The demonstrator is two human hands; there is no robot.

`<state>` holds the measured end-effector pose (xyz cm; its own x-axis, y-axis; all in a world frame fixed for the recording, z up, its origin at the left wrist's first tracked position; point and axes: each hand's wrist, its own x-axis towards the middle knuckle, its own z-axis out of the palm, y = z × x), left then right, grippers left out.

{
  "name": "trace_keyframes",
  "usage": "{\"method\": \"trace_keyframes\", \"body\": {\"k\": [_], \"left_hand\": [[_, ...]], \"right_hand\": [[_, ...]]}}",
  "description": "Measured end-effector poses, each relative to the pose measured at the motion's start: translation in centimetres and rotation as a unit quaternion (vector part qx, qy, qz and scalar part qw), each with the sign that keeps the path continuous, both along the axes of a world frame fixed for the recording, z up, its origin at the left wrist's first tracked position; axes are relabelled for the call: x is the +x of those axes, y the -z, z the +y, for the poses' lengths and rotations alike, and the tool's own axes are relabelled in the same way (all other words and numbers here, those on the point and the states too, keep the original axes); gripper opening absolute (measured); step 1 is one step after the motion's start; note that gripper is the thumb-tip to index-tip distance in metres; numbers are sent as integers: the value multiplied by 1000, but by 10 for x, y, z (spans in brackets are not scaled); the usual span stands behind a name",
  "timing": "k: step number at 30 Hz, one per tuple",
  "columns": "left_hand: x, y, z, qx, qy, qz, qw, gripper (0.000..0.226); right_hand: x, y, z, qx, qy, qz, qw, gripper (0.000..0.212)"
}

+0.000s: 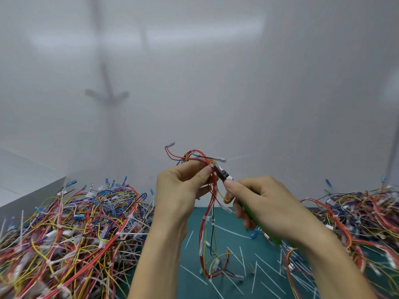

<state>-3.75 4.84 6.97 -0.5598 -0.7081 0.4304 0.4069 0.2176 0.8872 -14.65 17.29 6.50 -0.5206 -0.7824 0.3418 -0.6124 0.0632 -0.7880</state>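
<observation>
The harness [212, 188], a bundle of red, yellow and black wires, is held up above the middle of the far edge of the mat [233, 244]. Its upper ends fan out above the hands, and its lower length hangs down to loop on the mat. The left hand [183, 190] pinches the bundle near its top, with the thumb pressed against the curled fingers. The right hand [265, 203] grips the green handles of the cutters [224, 175], fingers wrapped around them and the thumb lying along the tool. The black tips of the cutters meet the bundle just beside the left thumb; whether they are closed on anything cannot be told.

White tie offcuts [194, 275] lie scattered across the mat below the hands. One pile [75, 229] of tangled harnesses covers the mat's left side, and another heap [356, 216] covers its right. A white box [32, 195] stands at the far left corner, beyond the left pile.
</observation>
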Motion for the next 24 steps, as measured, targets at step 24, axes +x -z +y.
{"method": "trace_keyframes", "body": {"k": [24], "left_hand": [[-4,4,-5,-116,-104,-21,988,30]], "right_hand": [[-2,1,0,44,14,21,999,48]]}}
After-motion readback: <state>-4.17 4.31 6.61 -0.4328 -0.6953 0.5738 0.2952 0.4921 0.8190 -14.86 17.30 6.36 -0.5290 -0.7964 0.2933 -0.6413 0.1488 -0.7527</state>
